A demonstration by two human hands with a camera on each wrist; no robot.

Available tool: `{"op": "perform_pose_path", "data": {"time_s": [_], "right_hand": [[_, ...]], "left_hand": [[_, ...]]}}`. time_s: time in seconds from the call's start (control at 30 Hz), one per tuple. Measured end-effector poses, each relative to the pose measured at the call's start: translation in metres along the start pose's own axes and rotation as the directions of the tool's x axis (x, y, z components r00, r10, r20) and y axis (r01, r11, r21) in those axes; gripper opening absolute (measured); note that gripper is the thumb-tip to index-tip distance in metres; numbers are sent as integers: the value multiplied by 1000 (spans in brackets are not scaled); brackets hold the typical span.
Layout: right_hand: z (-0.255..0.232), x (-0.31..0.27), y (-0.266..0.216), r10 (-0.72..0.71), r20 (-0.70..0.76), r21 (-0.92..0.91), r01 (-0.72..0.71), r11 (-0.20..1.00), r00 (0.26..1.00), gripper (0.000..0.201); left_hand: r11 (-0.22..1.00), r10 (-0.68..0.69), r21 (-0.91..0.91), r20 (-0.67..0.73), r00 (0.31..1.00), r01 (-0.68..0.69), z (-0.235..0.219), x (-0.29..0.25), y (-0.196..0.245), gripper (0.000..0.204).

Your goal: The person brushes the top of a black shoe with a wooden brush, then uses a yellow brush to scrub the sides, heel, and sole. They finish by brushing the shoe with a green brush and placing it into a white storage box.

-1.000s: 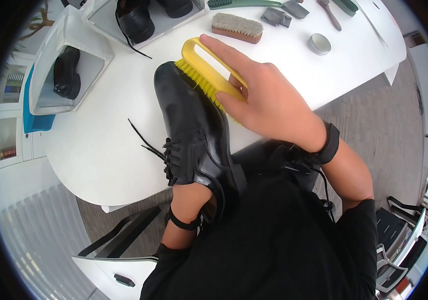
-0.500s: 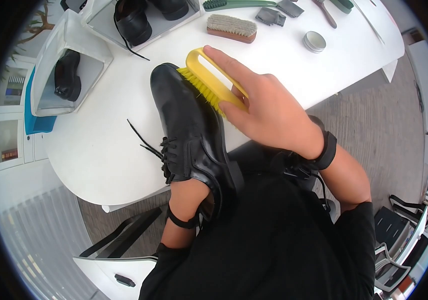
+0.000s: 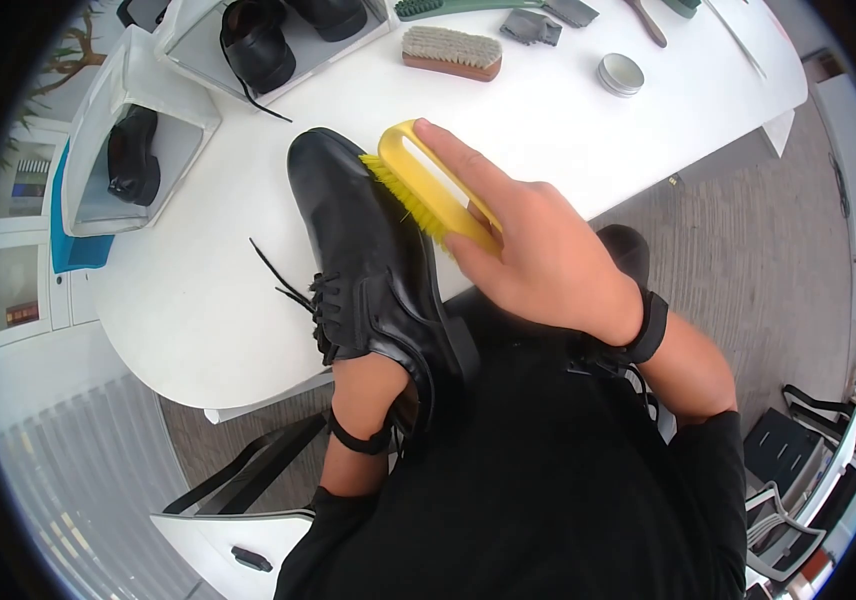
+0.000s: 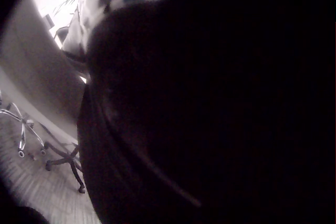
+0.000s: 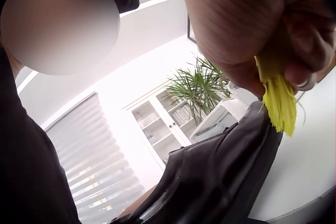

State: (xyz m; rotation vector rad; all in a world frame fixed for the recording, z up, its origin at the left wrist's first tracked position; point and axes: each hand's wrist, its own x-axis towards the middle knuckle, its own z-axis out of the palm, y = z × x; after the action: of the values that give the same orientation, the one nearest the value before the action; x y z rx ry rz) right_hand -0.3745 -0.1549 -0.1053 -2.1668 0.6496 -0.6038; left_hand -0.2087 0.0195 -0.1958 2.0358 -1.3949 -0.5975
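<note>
mid-frame, the right hand (image 3: 551, 258) grips the yellow brush (image 3: 418, 188); light, lengthwise strokes should suit the black shoe (image 3: 348, 225). how the left hand (image 3: 370, 378) holds inside cannot be told.

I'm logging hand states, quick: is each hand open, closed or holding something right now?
Left hand: mostly hidden inside the black shoe; open or closed cannot be told.
Right hand: closed, holding the yellow brush.
</note>
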Motion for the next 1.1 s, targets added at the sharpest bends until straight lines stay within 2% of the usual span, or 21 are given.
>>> {"op": "perform_pose_path", "data": {"time_s": [0.07, 0.2, 0.4, 0.57, 0.7, 0.77, 0.9, 0.97, 1.1], "right_hand": [[1, -3, 1, -2, 0, 7, 2, 1000, 1000, 81], [1, -10, -1, 11, 10, -1, -11, 1000, 1000, 82], [5, -21, 3, 45, -3, 31, -45, 999, 999, 85], [3, -28, -1, 87, 27, 51, -88, 995, 996, 85], [5, -35, -1, 82, 18, 63, -83, 995, 996, 86], [6, -38, -1, 82, 15, 61, -83, 995, 996, 86], [10, -45, -2, 93, 11, 89, -94, 992, 996, 88], [9, -48, -4, 98, 16, 104, -99, 990, 995, 88], [10, -54, -8, 106, 18, 125, -107, 986, 994, 90]], "left_hand": [[992, 66, 112, -50, 997, -60, 1, 2, 0, 61], [986, 49, 161, -63, 997, -38, -2, 4, 9, 62], [990, 98, 108, -95, 991, -88, -2, 1, 6, 61], [998, 56, 41, -52, 997, -54, -6, 4, 15, 54], [993, 89, 88, -73, 993, -82, -5, 2, 17, 50], [997, 82, 13, -83, 993, -81, -6, 1, 16, 49], [997, 77, -8, -68, 995, -78, -8, 3, 21, 48], [992, -6, -126, -68, 998, -3, -8, 2, 22, 47], [994, 3, -112, -77, 997, -12, -10, 1, 25, 47]]}}
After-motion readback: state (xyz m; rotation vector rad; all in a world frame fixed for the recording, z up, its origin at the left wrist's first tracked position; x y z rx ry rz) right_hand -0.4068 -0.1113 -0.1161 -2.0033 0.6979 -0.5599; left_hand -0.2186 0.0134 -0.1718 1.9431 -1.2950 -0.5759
